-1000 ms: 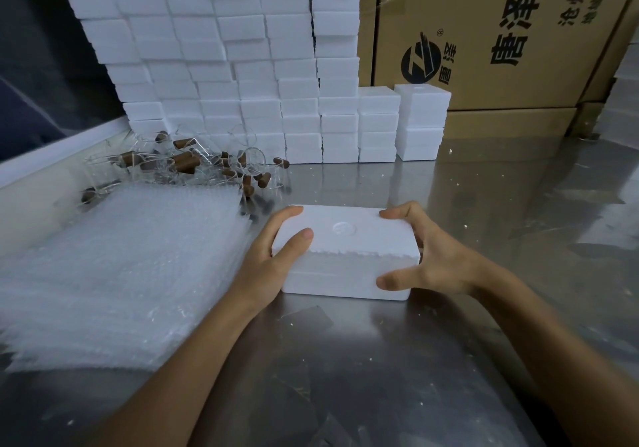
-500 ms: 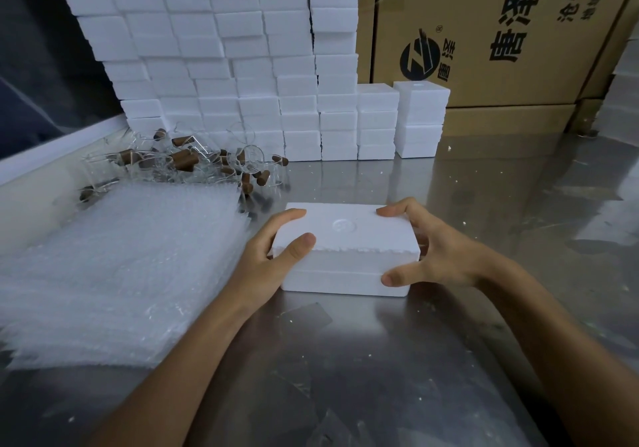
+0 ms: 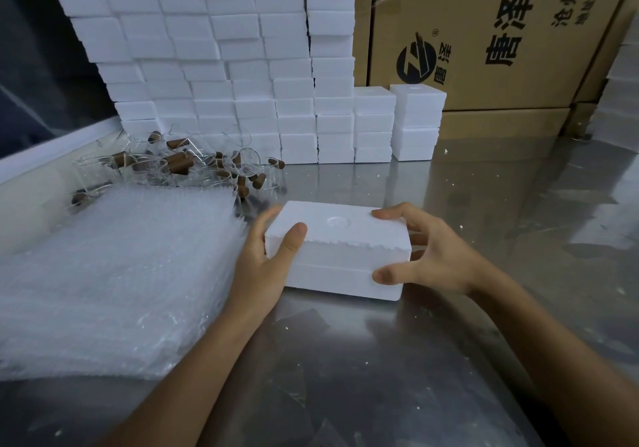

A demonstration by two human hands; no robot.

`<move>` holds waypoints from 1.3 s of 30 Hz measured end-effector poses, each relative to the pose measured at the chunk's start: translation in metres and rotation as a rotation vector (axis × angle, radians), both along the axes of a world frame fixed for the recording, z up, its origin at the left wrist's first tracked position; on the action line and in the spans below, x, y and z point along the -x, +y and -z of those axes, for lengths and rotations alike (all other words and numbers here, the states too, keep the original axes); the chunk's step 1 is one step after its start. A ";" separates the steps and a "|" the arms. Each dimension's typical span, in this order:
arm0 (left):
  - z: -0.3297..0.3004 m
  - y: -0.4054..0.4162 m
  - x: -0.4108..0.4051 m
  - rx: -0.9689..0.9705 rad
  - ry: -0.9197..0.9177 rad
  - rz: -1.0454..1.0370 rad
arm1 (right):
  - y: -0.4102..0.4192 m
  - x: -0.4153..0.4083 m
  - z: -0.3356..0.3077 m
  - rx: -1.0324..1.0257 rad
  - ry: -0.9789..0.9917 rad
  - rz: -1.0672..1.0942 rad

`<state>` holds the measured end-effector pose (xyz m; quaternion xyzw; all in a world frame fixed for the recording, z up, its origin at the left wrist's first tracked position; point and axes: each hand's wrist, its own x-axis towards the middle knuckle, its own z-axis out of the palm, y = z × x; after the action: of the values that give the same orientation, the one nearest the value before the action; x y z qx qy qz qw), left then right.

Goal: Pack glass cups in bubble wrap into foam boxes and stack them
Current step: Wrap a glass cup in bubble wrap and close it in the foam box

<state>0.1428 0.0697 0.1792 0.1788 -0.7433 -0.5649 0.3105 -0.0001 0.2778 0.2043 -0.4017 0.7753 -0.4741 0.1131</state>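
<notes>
Steel table (image 3: 449,360): both hands' grip clasps closed foam box (image 3: 337,253).

Printed cardboard cartons (image 3: 484,38) stand behind the shiny metal table (image 3: 484,204).

Closed white foam box (image 3: 340,256) flat on bench, lid on. Bubble wrap stack (image 3: 114,273) at left; glass cups (image 3: 193,166) heaped behind; stacked foam boxes (image 3: 242,66) at rear.
</notes>
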 end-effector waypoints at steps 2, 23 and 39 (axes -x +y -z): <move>-0.004 0.006 0.001 -0.062 0.015 -0.125 | -0.005 -0.002 0.002 0.042 -0.015 0.052; -0.022 0.022 0.013 -0.716 -0.087 -0.051 | -0.042 -0.049 0.017 -0.097 0.849 0.095; -0.014 0.033 0.028 -0.970 0.010 0.342 | -0.036 -0.049 0.009 0.320 0.479 0.341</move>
<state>0.1150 0.1029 0.1928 0.1755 -0.4129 -0.8883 0.0985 0.0491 0.2415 0.1952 -0.3787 0.7516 -0.4941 -0.2180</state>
